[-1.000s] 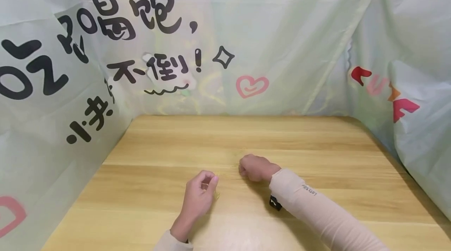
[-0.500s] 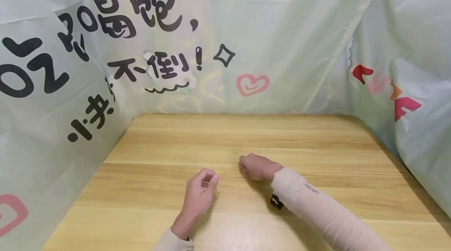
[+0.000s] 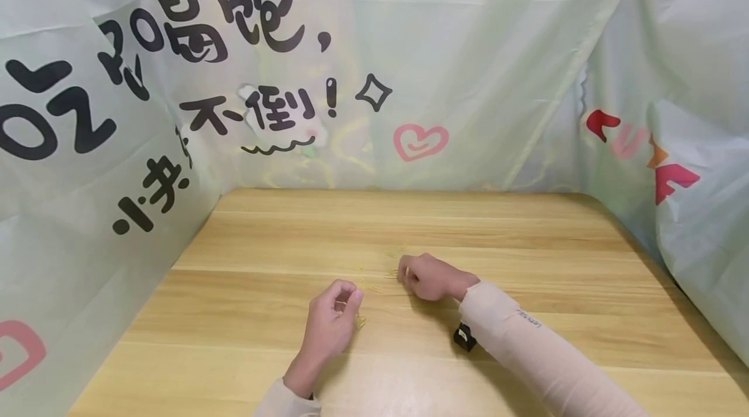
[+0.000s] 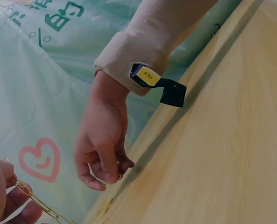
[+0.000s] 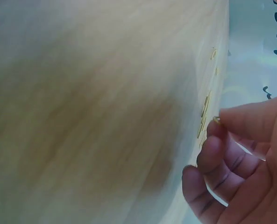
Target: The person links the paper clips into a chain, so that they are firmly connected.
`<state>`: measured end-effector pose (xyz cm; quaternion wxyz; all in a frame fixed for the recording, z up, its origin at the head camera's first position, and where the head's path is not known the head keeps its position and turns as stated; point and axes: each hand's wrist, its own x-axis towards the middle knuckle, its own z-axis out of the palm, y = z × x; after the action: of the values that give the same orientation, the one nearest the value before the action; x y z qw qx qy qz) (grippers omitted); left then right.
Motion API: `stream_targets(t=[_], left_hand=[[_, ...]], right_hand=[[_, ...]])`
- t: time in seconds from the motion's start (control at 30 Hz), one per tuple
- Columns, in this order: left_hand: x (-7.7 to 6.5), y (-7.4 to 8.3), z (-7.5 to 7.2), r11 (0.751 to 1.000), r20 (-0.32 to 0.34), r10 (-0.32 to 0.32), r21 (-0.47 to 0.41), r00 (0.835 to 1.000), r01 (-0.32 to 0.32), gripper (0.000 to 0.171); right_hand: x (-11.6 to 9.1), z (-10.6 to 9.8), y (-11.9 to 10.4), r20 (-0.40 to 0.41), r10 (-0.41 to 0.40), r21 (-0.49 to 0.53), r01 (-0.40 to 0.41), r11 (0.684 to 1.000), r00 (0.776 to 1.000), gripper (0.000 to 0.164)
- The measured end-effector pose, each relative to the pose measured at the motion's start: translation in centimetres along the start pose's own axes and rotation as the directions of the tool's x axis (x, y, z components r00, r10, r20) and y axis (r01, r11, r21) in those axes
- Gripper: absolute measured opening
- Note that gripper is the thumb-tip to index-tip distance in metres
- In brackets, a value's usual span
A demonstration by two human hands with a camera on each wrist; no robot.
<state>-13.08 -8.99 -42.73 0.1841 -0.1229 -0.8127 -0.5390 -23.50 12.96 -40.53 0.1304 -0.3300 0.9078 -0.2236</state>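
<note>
Between thumb and fingertips, my left hand (image 3: 332,319) pinches one end of a chain of linked gold paper clips (image 4: 38,200), which hangs down along the fingers in the left wrist view. My right hand (image 3: 432,277) is low over the table, farther away and to the right. A single gold paper clip (image 5: 216,119) is pinched between its thumb and index finger, mostly covered by them. Several loose paper clips (image 3: 391,273) lie beside the right fingertips; the right wrist view shows these loose clips (image 5: 203,114) strung out along the wood.
The wooden table (image 3: 263,235) reaches back to a pale printed curtain (image 3: 468,79), which also hangs at the left and right sides. A black camera mount (image 3: 465,337) sits under the right wrist, close above the tabletop.
The right hand has lifted slightly from among the loose clips, its fingers now showing a gap, and its forearm has shifted a little right. The left hand stays nearly still.
</note>
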Motion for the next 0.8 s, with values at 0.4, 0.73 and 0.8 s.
stream_targets(t=[0.4,0.73,0.8], left_hand=[[-0.1,0.2,-0.3,0.998,0.021,0.034,-0.059,0.999,-0.033,0.011],[0.0,0.3,-0.3,0.986,0.004,0.106,-0.130,0.994,-0.105,0.007],[0.0,0.4,-0.2,0.986,0.005,0.094,-0.141,0.996,-0.092,0.007]], right_hand=[[-0.4,-1.0,-0.4,-0.118,-0.144,0.074,0.153,0.985,0.983,0.007],[-0.6,-1.4,-0.8,-0.173,-0.132,0.154,0.159,0.975,0.976,0.004],[-0.7,-1.5,-0.8,-0.179,-0.144,0.158,0.173,0.972,0.973,0.005]])
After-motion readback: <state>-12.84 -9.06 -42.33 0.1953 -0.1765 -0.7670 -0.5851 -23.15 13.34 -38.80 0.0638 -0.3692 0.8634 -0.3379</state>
